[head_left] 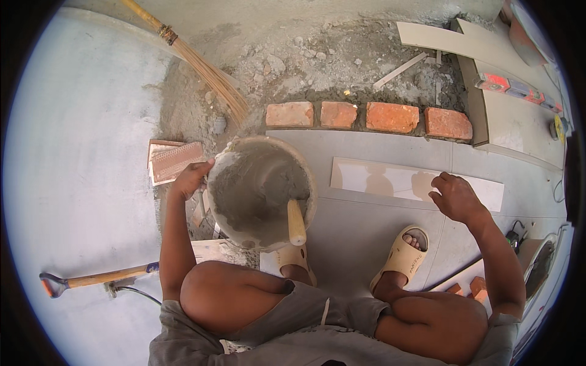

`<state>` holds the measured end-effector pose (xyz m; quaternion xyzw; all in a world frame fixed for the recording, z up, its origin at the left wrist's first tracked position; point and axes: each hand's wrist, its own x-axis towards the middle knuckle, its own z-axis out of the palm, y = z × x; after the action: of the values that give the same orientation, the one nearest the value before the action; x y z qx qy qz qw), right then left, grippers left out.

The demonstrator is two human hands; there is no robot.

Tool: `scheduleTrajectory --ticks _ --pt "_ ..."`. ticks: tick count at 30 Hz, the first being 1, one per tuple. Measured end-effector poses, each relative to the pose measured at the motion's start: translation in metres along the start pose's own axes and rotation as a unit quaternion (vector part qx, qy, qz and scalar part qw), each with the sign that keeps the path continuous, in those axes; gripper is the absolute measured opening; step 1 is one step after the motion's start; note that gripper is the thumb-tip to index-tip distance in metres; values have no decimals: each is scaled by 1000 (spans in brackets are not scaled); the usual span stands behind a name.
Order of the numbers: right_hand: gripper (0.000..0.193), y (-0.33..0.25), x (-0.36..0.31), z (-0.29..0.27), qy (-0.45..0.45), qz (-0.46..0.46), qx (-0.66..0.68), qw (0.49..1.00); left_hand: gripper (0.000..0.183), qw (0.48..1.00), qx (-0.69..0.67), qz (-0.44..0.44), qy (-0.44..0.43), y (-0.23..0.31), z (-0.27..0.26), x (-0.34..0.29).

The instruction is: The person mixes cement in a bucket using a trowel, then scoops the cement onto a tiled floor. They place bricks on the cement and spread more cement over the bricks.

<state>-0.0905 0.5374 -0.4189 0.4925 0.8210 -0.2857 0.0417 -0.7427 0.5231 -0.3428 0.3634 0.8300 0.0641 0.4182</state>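
My left hand [193,178] is closed on the left rim of a round bucket [312,189] tilted toward me. Grey wet mortar [253,192] coats its inside, and the wooden handle of a tool [296,224], probably a trowel, leans out over the near right rim; the tool's blade is hidden in the mortar. Over the right part of a long pale tile strip [390,178], my right hand [459,198] hovers or rests with bent fingers, thumb and forefinger apart and nothing visible between them. Whether it touches the strip I cannot tell.
Several orange bricks [392,117] form a row along the tiled floor's [360,213] far edge, with rubble [274,64] behind. A straw broom [204,67] lies at far left, tile pieces [177,161] by the bucket. A spirit level [517,91] lies on the tiled step [519,125] at right.
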Motion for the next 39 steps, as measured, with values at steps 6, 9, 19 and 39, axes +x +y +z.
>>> scheduleTrajectory --ticks 6,9,19,39 --pt "22 -103 22 -46 -79 -115 182 973 69 994 89 69 -11 77 16 -66" --pt "25 -151 41 -41 -67 -199 183 960 64 992 34 120 -20 104 46 -82" --pt "25 -208 102 37 -165 -187 -177 952 55 979 -60 169 -91 116 87 -92" --pt "44 -201 94 21 -191 -259 -151 935 36 970 -135 156 -127 106 79 -90"
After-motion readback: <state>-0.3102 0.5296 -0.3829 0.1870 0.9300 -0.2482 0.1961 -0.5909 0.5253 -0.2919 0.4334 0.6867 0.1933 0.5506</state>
